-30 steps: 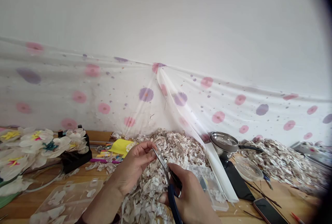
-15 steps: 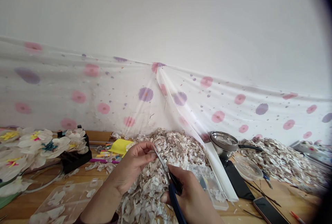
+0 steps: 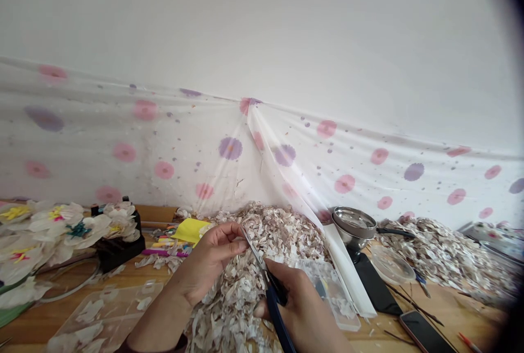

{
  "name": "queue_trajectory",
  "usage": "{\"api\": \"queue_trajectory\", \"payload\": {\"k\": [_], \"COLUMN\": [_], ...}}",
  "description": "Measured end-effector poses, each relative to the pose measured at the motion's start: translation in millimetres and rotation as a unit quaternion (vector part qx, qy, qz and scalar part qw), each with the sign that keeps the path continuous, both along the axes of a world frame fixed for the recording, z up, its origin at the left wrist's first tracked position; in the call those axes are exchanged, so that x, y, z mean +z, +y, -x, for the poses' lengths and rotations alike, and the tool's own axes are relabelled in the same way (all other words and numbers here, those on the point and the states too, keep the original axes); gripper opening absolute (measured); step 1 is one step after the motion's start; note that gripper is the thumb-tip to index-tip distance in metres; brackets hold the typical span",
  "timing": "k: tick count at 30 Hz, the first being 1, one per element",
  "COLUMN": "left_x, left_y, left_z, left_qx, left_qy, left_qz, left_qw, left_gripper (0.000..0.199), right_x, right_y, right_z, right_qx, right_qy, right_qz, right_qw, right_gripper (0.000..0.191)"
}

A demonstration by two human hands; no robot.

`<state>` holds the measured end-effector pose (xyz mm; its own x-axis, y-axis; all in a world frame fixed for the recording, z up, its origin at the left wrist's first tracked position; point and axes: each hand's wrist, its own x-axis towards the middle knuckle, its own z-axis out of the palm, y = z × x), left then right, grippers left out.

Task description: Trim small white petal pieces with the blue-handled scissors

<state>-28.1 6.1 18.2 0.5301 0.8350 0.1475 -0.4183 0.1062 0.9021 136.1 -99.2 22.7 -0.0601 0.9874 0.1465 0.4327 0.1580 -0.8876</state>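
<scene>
From the head camera, two bare hands work low in the middle of the picture. The right hand is closed around the scissors and has hold of their dark blue handles. The scissors lie long and slanted. Their thin steel blades point up and to the left, and the handles point down and to the right. The tip of the blades ends right at the left hand, so the left hand is up the blade end and the right hand is at the handle end.

The left hand is curled, with its thumb and fingertips pressed close together. I cannot tell if it holds a small scrap, because the fingers hide that spot.

Under both hands is a big pile of pale scraps. The scraps are thin, soft and crinkly, with brown and pink marks. A second pile of scraps sits off to the right. On the left are big white flowers with bright middles. A clear plastic box lies just beside the right hand, and a shiny steel pot stands farther back on the wooden table. A phone lies near the bottom right.
</scene>
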Motion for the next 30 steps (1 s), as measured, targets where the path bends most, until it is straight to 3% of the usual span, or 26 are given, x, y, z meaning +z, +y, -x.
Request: {"api": "queue_trajectory", "payload": {"k": [8, 12, 21, 26, 30], "left_x": [2.4, 4.8, -2.3, -3.9, -1.8], "left_y": [0, -1, 4, 7, 4], "left_z": [0, -2, -2, -3, 0], "left_qx": [0.014, 0.027, 0.09, 0.11, 0.132], "left_qy": [0.009, 0.0, 0.032, 0.056, 0.054], "left_qz": [0.005, 0.018, 0.003, -0.026, -0.062], "left_qw": [1.0, 0.999, 0.995, 0.992, 0.988], "left_gripper": [0.024, 0.025, 0.031, 0.031, 0.028], "right_x": [-0.6, -5.9, -16.4, -20.7, -29.9], "right_y": [2, 6, 9, 10, 18], "right_z": [0, -3, -7, -10, -13], "right_qx": [0.01, -0.024, -0.065, -0.056, -0.058], "right_qy": [0.023, 0.041, 0.187, 0.165, 0.054], "right_qz": [-0.003, -0.027, -0.052, -0.063, -0.079], "right_qw": [1.0, 0.999, 0.979, 0.983, 0.994], "right_gripper": [0.007, 0.007, 0.022, 0.029, 0.024]}}
